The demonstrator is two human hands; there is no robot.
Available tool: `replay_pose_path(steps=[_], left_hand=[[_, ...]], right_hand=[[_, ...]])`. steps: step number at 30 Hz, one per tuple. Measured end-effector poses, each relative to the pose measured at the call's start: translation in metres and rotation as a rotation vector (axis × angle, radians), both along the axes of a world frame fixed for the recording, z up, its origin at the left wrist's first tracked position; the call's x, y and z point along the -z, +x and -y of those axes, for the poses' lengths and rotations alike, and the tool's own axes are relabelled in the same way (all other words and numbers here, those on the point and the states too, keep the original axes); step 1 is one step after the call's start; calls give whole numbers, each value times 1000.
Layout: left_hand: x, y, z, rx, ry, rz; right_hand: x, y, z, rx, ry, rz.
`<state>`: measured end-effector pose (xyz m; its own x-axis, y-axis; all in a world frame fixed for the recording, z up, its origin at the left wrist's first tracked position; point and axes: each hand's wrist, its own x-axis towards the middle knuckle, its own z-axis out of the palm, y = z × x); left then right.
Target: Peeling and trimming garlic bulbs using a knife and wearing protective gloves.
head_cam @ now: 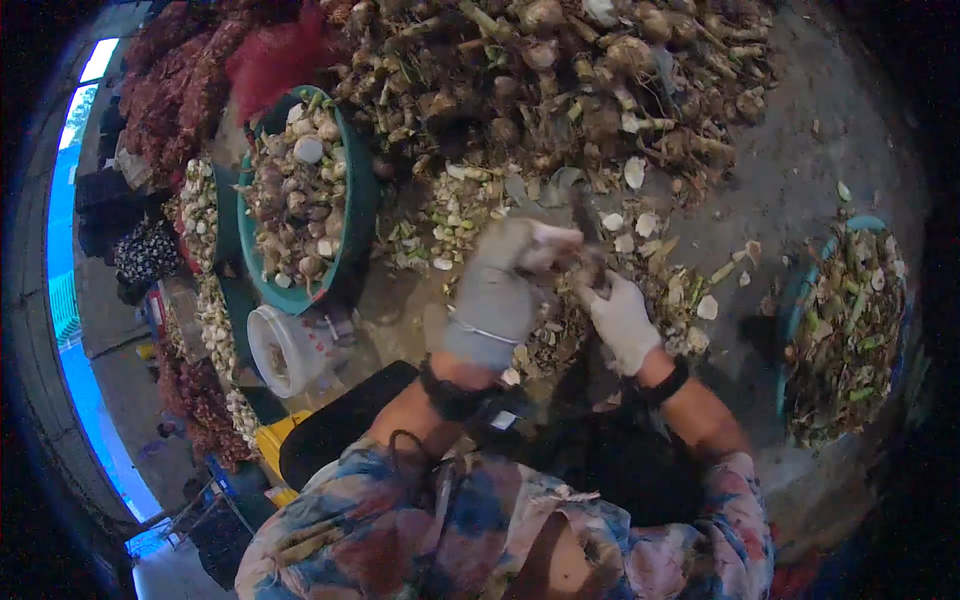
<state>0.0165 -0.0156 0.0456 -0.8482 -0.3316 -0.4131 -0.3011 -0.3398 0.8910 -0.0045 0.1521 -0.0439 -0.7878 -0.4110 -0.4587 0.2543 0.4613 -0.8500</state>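
My left hand point(499, 289), in a grey-white glove with a band at the wrist, is blurred and curled at the middle. Its bare-looking fingertips lie beside a brownish garlic bulb point(591, 271); whether it grips anything cannot be told. My right hand point(621, 319), in a white glove, pinches that bulb from the right side. A dark, narrow thing point(583, 214) stands up just above the bulb, too blurred to name. Beneath both hands lie garlic peelings and cut pieces point(551, 345). Beyond them rises a big heap of untrimmed garlic with stalks point(540, 90).
At left stands a green tub point(358, 217) of garlic bulbs, with a white plastic bucket point(300, 352) below it. Red mesh sacks point(176, 90) lie at upper left. A blue-rimmed basket point(789, 330) full of stalks and trimmings is at right. Cut pieces point(706, 307) litter the floor.
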Motion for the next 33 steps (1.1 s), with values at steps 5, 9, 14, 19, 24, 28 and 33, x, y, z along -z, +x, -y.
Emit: replay_pose_path(steps=[5,9,14,19,24,28,33], left_hand=[[-15,-10,38,-87,-174,34],[12,1,5,-171,-105,19],[23,22,29,-261,206,127],[-34,7,67,-295,141,-61],[8,37,71,-88,-371,-48],[27,40,33,-129,-214,131],[-37,42,155,-328,403,-175]], right_hand=[[-23,-17,8,143,-155,44],[-46,-21,32,28,-146,-117],[-17,-12,30,-156,12,-203],[25,-2,26,69,47,-52],[-24,-14,36,57,-90,-67],[3,6,34,-127,73,-117],[32,-1,-5,57,43,-11]])
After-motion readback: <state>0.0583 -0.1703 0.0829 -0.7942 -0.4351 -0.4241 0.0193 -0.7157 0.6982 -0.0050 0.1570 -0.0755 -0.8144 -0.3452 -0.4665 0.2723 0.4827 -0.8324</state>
